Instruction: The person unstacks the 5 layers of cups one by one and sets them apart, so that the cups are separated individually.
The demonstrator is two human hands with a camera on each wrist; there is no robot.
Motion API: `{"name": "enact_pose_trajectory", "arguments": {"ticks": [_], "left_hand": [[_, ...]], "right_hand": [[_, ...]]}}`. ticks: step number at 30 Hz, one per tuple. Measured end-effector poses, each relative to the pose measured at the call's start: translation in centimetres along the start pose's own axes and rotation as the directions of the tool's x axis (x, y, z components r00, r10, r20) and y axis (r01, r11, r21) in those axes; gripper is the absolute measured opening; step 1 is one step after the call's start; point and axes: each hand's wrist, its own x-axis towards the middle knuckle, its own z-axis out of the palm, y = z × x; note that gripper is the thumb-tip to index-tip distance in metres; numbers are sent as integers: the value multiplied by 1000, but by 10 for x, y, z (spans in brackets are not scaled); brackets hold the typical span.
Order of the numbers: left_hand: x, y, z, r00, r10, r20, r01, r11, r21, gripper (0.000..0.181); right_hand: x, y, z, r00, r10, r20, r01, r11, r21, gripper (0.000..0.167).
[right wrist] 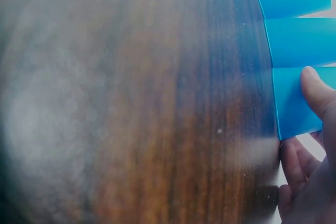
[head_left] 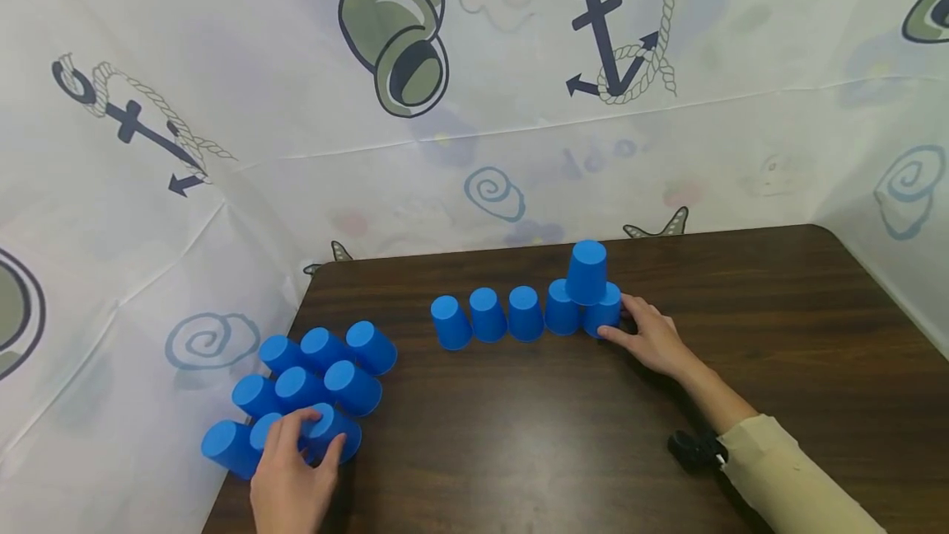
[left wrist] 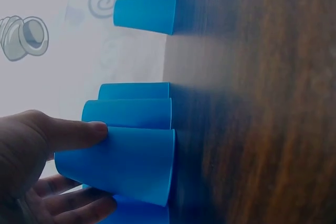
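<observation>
Upside-down blue cups stand on the table in two groups. At the left, my left hand (head_left: 292,468) holds the nearest right cup (left wrist: 118,163) of a cluster, thumb on one side and fingers on the other. The cup's rim sits at or very near the tabletop. Toward the back, my right hand (head_left: 656,338) grips the rightmost cup (right wrist: 295,100) of a row between thumb and fingers. One cup (head_left: 587,273) rests on top of the two right-hand cups of that row. The far fingers of the right hand are partly hidden behind its cup.
The row continues left with more cups (head_left: 488,316) standing close together. Behind my left hand are the cluster's other cups (head_left: 299,388). A dark brown table (head_left: 549,435) lies under everything, with a patterned white sheet (head_left: 489,130) behind it. A black device (head_left: 697,450) sits at my right wrist.
</observation>
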Motion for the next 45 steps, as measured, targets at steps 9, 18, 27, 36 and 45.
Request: {"name": "enact_pose_trajectory", "arguments": {"ticks": [9, 18, 27, 36, 45], "left_hand": [[-1, 0, 1, 1000, 12, -3, -12, 1000, 2, 54], [-2, 5, -3, 999, 12, -44, -12, 1000, -5, 54], [0, 11, -10, 989, 56, -135, -61, 998, -26, 57], [6, 32, -19, 927, 201, -317, -229, 972, -54, 49], [14, 78, -16, 870, 411, -274, -455, 883, -120, 46]], "right_hand": [[1, 1, 0, 1000, 14, 3, -14, 1000, -3, 69], [0, 1, 0, 1000, 22, 6, -22, 1000, 0, 70], [0, 1, 0, 1000, 12, 4, -12, 1000, -5, 69], [2, 2, -1, 1000, 10, 7, -10, 1000, 0, 68], [1, 2, 1, 1000, -7, -3, 7, 1000, 3, 68]]}}
